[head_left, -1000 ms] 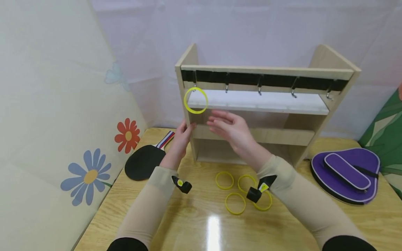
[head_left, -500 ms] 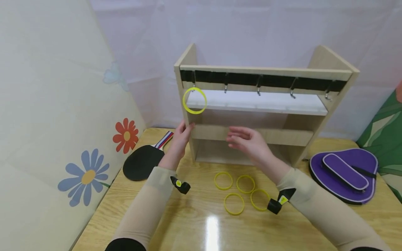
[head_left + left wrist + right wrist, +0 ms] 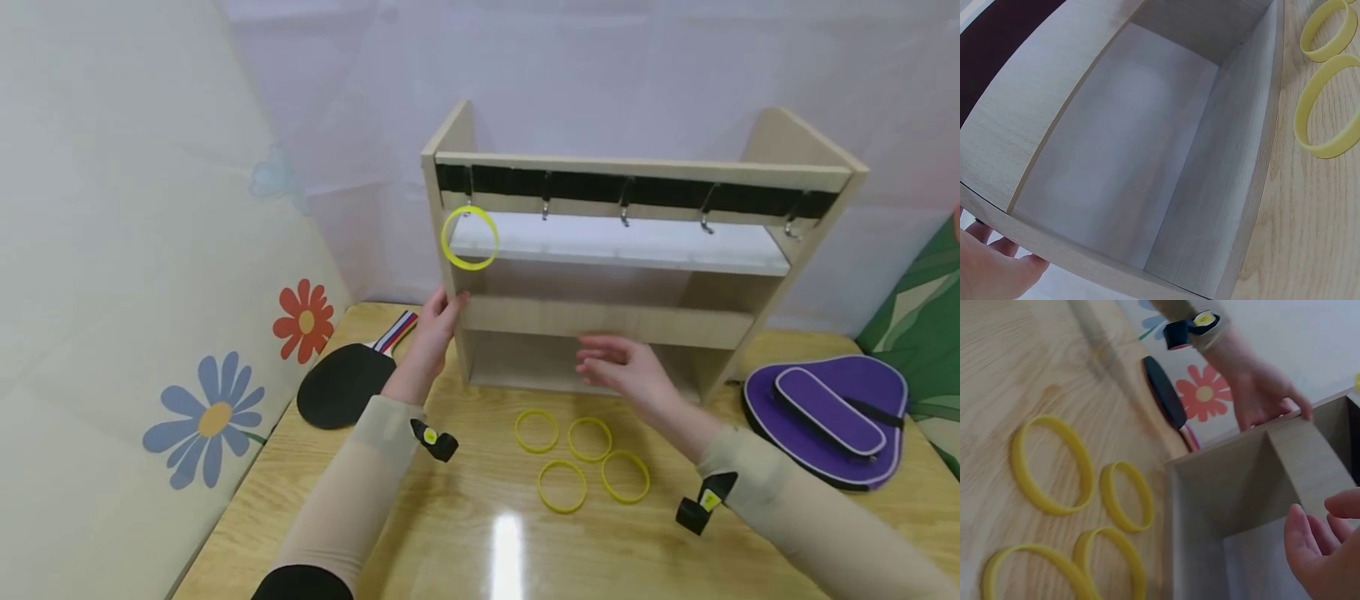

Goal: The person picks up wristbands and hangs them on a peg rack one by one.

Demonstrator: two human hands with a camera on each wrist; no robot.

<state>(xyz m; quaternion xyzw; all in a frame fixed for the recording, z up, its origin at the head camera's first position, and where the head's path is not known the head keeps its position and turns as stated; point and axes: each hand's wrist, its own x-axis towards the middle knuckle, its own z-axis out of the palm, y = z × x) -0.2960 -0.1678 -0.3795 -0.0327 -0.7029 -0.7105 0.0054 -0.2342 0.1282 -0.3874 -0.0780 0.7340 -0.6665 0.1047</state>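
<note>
Pale cloth backdrop behind; to the left, a light panel (image 3: 97, 275) printed with a red flower (image 3: 306, 322) and a blue flower (image 3: 216, 419); green leaf print at far right. A wood-grain desk (image 3: 420, 533) carries a pale wooden shelf unit (image 3: 600, 323), with a black strip (image 3: 588, 185) along its top rail and five metal hooks (image 3: 625, 218) in a row in front of it. One yellow ring (image 3: 471, 267) hangs from the leftmost hook, before the white shelf board (image 3: 622, 237). Four more yellow rings (image 3: 562, 510) lie flat in a loose cluster on the desk, in front of the unit. Left hand (image 3: 433, 332) grips the unit's left side panel: thumb at the front edge, other fingers along the outer face. Right hand (image 3: 628, 371) is in the air in front of the lower compartment, above and behind the cluster; fingers loosely bent and parted from the thumb, nothing between them. Each sleeve bears a small black camera (image 3: 433, 440) near the wrist. Black table-tennis bat (image 3: 345, 387) with striped handle flat on the desk beside the left forearm; purple case (image 3: 802, 375) with white piping to the right of the unit.
</note>
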